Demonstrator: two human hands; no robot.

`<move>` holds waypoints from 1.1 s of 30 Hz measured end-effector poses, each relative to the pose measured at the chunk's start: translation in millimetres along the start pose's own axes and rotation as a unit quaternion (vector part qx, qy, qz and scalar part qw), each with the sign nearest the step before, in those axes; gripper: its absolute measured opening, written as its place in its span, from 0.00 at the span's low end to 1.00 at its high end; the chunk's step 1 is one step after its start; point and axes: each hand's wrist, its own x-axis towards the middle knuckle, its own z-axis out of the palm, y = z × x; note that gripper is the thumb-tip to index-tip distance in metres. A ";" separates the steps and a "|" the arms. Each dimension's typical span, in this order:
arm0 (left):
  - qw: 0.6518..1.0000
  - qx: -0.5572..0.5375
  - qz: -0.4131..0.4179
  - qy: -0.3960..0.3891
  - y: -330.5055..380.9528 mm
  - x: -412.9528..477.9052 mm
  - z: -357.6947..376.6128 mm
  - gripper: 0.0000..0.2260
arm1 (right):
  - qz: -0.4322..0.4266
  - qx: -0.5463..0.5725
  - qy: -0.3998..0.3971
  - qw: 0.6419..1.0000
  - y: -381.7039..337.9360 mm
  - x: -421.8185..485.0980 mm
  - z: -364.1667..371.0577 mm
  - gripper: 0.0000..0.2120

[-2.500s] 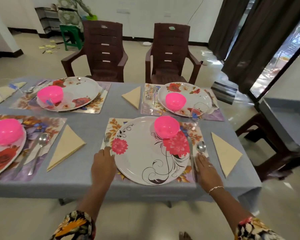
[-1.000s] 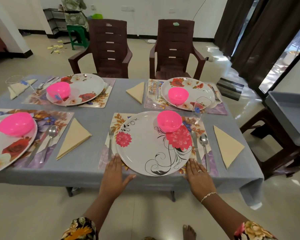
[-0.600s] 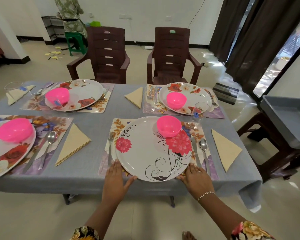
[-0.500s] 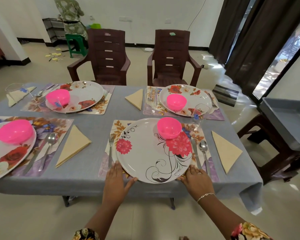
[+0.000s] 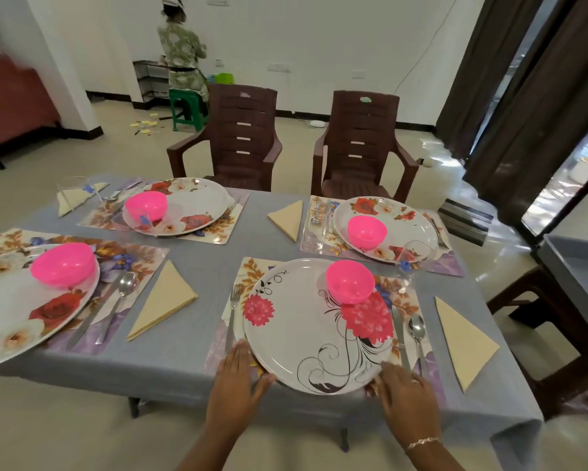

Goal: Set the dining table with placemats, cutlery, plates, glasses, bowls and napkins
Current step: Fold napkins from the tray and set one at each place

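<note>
A white plate with red flowers (image 5: 306, 338) lies on a floral placemat (image 5: 248, 273) at the table's near edge, with a pink bowl (image 5: 350, 282) on its far right part. A fork (image 5: 232, 314) lies left of the plate; a knife (image 5: 399, 329) and spoon (image 5: 417, 329) lie right of it. A folded beige napkin (image 5: 462, 341) sits further right. My left hand (image 5: 236, 382) rests flat on the placemat at the plate's near-left rim, thumb spread along it. My right hand (image 5: 404, 392) lies with straight fingers at the near-right rim.
Three more place settings with floral plates, pink bowls (image 5: 63, 268), cutlery and napkins (image 5: 163, 300) cover the grey tablecloth (image 5: 190, 355). A clear glass (image 5: 416, 254) stands beyond the near setting. Two brown chairs (image 5: 238, 141) stand behind the table, a grey tub (image 5: 574, 266) on the right, and a person (image 5: 182, 59) at the back.
Both hands slid from beside the cutlery down to the plate's near rim. My view has tilted up a little. Plate and bowl stay in place.
</note>
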 end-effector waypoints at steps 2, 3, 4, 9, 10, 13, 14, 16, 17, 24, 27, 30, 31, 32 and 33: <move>1.000 0.014 -0.006 0.020 1.6 -5.9 -8.3 0.53 | -0.018 0.002 0.031 0.999 -11.5 7.9 -2.1 0.11; 0.999 0.025 -0.009 0.026 -0.7 -7.4 -12.3 0.52 | -0.028 0.007 0.033 0.999 -19.9 12.8 -3.1 0.16; 0.999 0.036 -0.011 0.028 -5.1 -8.1 -17.1 0.52 | -0.052 0.014 0.044 0.998 -27.4 18.0 2.4 0.18; 0.993 0.086 -0.069 0.039 -35.6 -10.4 -63.6 0.50 | -0.166 0.098 0.066 0.979 -91.8 51.1 12.4 0.18; 0.991 0.098 -0.082 0.026 -44.3 -13.8 -74.6 0.45 | -0.190 0.108 0.069 0.973 -108.7 56.1 16.9 0.18; 0.989 0.108 -0.092 0.043 -81.1 -22.8 -105.6 0.33 | -0.243 0.145 0.058 0.957 -168.4 67.4 24.4 0.15; 0.987 0.113 -0.098 0.066 -94.1 -24.5 -116.7 0.32 | -0.259 0.161 0.056 0.951 -189.3 70.9 27.6 0.15; 0.980 0.120 -0.117 0.106 -124.6 -27.5 -138.7 0.31 | -0.300 0.178 0.054 0.936 -232.9 78.7 35.2 0.18; 0.978 0.122 -0.129 0.109 -140.7 -29.7 -150.9 0.31 | -0.318 0.181 0.049 0.930 -256.9 82.5 38.0 0.18; 0.965 0.147 -0.148 0.159 -258.1 -42.3 -226.1 0.34 | -0.348 0.195 0.033 0.916 -410.3 97.0 63.4 0.19; 0.964 0.171 -0.142 0.144 -298.7 -46.0 -254.0 0.34 | -0.354 0.190 0.035 0.915 -457.5 101.2 72.3 0.19; 0.968 0.200 -0.129 0.084 -339.6 -43.2 -275.5 0.36 | -0.360 0.203 0.016 0.911 -490.6 104.8 80.7 0.24; 0.968 0.215 -0.116 0.057 -353.0 -39.8 -282.1 0.39 | -0.367 0.202 0.023 0.908 -498.5 107.4 84.3 0.20; 0.967 0.234 -0.097 0.038 -367.1 -34.9 -287.9 0.41 | -0.376 0.202 0.024 0.904 -505.9 110.9 88.0 0.16; 0.964 0.256 -0.076 0.024 -381.9 -29.6 -292.8 0.43 | -0.383 0.204 0.018 0.901 -513.7 114.8 90.3 0.14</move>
